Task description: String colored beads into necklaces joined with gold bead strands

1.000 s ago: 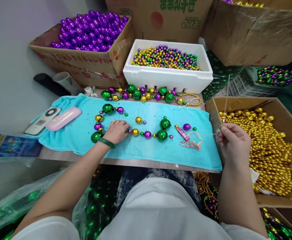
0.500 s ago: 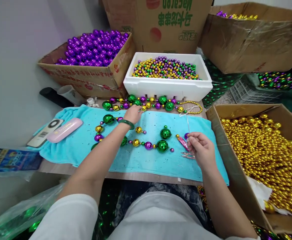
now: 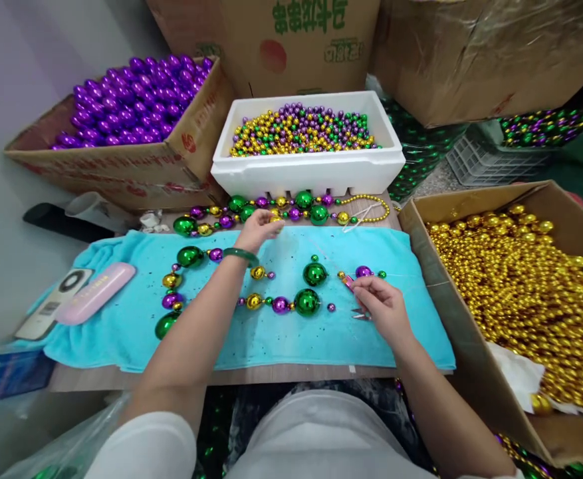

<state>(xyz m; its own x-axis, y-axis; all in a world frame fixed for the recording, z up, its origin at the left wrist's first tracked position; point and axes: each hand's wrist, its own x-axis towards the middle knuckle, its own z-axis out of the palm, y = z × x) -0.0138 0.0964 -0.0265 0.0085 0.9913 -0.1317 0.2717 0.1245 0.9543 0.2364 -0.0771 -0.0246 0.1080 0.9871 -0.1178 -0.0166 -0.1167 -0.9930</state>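
My left hand (image 3: 260, 229), with a green bangle at the wrist, reaches over the cloth's back edge beside a finished-looking string of beads (image 3: 304, 199). Its fingertips are pinched; what they hold is too small to make out. My right hand (image 3: 381, 305) has thumb and fingers closed on a slim pink object (image 3: 348, 282), partly hidden by them. Just beyond its fingers lie a purple bead (image 3: 363, 271) and a small green bead (image 3: 381, 274). Scissors-like metal tips (image 3: 359, 314) show below. A half-laid bead strand (image 3: 281, 305) curves under my left forearm, near a big green bead (image 3: 315, 274).
A turquoise cloth (image 3: 281, 342) covers the table. Behind stands a white foam box (image 3: 308, 171) of small mixed beads, with a carton (image 3: 116, 174) of purple beads to its left. A carton (image 3: 475, 293) of gold bead strings borders the right. A pink case (image 3: 96, 293) lies left.
The view has shifted slightly. My right hand has left the upright thin strand it was pinching and moved onto the pink object. My left hand has stayed close to the back bead string.
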